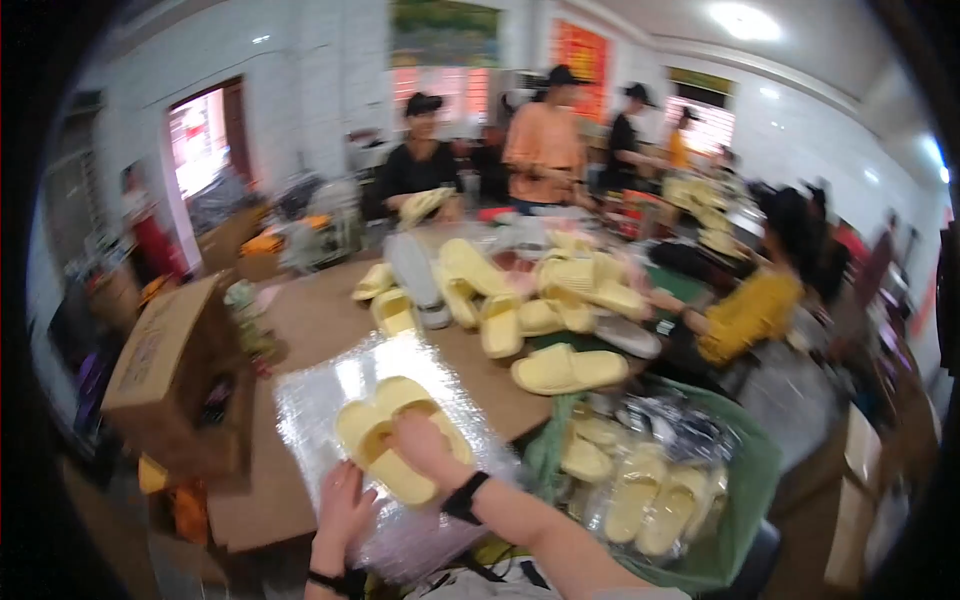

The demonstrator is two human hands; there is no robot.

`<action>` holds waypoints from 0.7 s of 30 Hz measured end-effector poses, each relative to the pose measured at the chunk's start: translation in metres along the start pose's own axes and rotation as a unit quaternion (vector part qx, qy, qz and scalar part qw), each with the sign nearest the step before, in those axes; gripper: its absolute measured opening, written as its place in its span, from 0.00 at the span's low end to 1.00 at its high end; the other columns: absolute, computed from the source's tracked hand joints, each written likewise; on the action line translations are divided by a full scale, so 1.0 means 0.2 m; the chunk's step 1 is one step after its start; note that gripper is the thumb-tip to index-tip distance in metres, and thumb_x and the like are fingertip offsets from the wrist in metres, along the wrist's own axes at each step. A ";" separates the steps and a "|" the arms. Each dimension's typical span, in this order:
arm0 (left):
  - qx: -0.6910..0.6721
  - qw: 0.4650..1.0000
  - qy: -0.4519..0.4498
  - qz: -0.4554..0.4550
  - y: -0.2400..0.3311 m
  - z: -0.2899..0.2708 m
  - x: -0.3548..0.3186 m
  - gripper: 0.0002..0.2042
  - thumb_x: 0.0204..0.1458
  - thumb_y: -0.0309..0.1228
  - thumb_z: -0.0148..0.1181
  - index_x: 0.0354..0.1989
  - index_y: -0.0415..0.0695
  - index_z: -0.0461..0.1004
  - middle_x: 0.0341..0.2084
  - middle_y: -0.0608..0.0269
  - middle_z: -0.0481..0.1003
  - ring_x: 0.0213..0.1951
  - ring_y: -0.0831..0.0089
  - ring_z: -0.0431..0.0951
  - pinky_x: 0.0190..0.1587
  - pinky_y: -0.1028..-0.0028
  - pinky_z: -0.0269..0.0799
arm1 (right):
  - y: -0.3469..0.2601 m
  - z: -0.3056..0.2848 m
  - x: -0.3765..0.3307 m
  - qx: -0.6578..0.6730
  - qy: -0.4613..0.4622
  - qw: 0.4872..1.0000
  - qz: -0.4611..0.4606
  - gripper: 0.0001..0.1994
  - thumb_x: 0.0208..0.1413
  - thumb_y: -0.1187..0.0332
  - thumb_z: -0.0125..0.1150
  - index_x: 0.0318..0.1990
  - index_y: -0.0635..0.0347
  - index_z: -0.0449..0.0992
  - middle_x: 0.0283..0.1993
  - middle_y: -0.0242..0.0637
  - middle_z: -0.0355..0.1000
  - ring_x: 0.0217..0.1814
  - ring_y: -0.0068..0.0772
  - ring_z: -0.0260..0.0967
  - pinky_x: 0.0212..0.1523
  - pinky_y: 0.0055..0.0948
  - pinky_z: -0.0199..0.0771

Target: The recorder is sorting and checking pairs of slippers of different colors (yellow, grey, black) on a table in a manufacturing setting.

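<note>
A pair of pale yellow slippers (362, 420) lies side by side over a stack of clear, shiny plastic bags (305, 395) on the table in front of me. My right hand (422, 446) is closed on the pair, its fingertips hidden at the straps. At the near left edge of the bags is my left hand (345, 497), thumb apart from the bent fingers, just short of the slippers. I see nothing held in it. Dark bands circle both wrists.
More yellow slippers (570, 370) and a grey slipper (412, 270) are heaped across the brown table (300, 325). A cardboard box (165, 375) stands left. At right, a green sack (755, 500) holds bagged slippers. Several people work around the table, one in a yellow top (757, 322).
</note>
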State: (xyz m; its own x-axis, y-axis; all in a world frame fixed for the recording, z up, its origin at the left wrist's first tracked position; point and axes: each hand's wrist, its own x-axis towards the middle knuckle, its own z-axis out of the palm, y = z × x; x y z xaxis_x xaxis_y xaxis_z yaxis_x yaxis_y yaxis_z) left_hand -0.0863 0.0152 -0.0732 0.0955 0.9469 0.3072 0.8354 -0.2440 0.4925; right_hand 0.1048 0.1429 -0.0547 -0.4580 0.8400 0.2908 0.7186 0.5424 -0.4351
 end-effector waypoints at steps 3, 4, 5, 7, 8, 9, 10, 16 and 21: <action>0.028 1.000 0.008 0.001 -0.01 0.01 0.00 0.35 0.45 0.39 0.64 0.62 0.33 0.66 0.61 0.41 0.66 0.65 0.41 0.61 0.69 0.51 0.52 | 0.05 0.10 0.04 0.030 0.064 0.997 0.006 0.13 0.56 0.60 0.59 0.39 0.63 0.75 0.40 0.48 0.73 0.44 0.50 0.73 0.43 0.46 0.75; 0.021 1.000 0.006 0.003 0.00 0.01 0.00 0.35 0.45 0.39 0.65 0.61 0.32 0.66 0.62 0.41 0.66 0.66 0.41 0.61 0.69 0.51 0.52 | 0.04 0.08 0.02 0.021 0.097 0.995 0.014 0.12 0.58 0.62 0.57 0.37 0.63 0.77 0.39 0.48 0.73 0.42 0.49 0.74 0.44 0.44 0.75; 0.016 1.000 0.005 0.002 0.01 0.01 0.02 0.35 0.45 0.39 0.65 0.61 0.32 0.66 0.62 0.40 0.66 0.66 0.41 0.61 0.69 0.52 0.52 | 0.06 0.05 0.00 0.014 0.107 0.994 0.030 0.12 0.58 0.62 0.57 0.37 0.63 0.77 0.39 0.48 0.73 0.42 0.49 0.74 0.44 0.44 0.75; 0.018 1.000 0.001 0.010 0.00 0.02 0.01 0.35 0.45 0.39 0.65 0.61 0.31 0.66 0.63 0.39 0.65 0.66 0.42 0.61 0.70 0.53 0.51 | 0.09 0.02 -0.03 0.012 0.110 0.993 0.047 0.13 0.58 0.61 0.57 0.37 0.64 0.77 0.39 0.48 0.73 0.41 0.49 0.74 0.44 0.44 0.75; 0.024 1.000 0.001 0.007 -0.01 0.03 0.01 0.34 0.45 0.38 0.65 0.60 0.30 0.66 0.63 0.38 0.65 0.66 0.43 0.61 0.70 0.55 0.51 | 0.11 0.01 -0.03 -0.004 0.098 0.994 0.054 0.13 0.59 0.60 0.57 0.37 0.63 0.76 0.40 0.48 0.73 0.42 0.49 0.74 0.44 0.43 0.75; 0.023 1.000 0.003 0.007 0.00 0.02 0.01 0.34 0.45 0.38 0.65 0.60 0.30 0.66 0.63 0.38 0.65 0.66 0.43 0.61 0.70 0.55 0.51 | 0.14 0.00 -0.04 -0.004 0.097 0.994 0.053 0.13 0.59 0.60 0.57 0.37 0.63 0.76 0.40 0.48 0.73 0.42 0.49 0.74 0.44 0.43 0.75; 0.027 1.000 -0.004 0.015 0.02 0.02 0.03 0.34 0.45 0.38 0.66 0.60 0.31 0.67 0.63 0.39 0.65 0.66 0.43 0.61 0.70 0.54 0.51 | 0.21 -0.02 -0.06 -0.026 0.102 0.993 0.054 0.13 0.59 0.60 0.56 0.37 0.63 0.76 0.40 0.48 0.73 0.42 0.48 0.74 0.44 0.43 0.75; 0.076 0.996 -0.035 0.005 0.07 -0.01 0.02 0.34 0.47 0.41 0.66 0.61 0.32 0.67 0.64 0.40 0.64 0.69 0.42 0.57 0.72 0.50 0.47 | 0.38 -0.19 -0.21 -0.064 0.133 0.976 0.159 0.14 0.60 0.58 0.56 0.36 0.62 0.76 0.40 0.45 0.74 0.42 0.48 0.74 0.42 0.44 0.76; 0.160 0.983 -0.017 -0.083 0.05 -0.07 -0.01 0.34 0.48 0.42 0.66 0.60 0.32 0.67 0.65 0.40 0.63 0.71 0.40 0.51 0.72 0.44 0.43 | 0.28 -0.37 -0.38 0.027 0.203 0.958 0.203 0.12 0.55 0.61 0.61 0.37 0.62 0.76 0.39 0.47 0.73 0.42 0.52 0.73 0.41 0.45 0.74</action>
State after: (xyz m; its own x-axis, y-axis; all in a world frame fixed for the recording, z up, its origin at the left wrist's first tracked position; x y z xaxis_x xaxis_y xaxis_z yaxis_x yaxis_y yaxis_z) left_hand -0.0861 0.0074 -0.0574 -0.0437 0.9759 0.2140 0.9680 -0.0116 0.2507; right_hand 0.2188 0.1089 -0.0372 0.1022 0.9143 0.3919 0.7615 0.1816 -0.6223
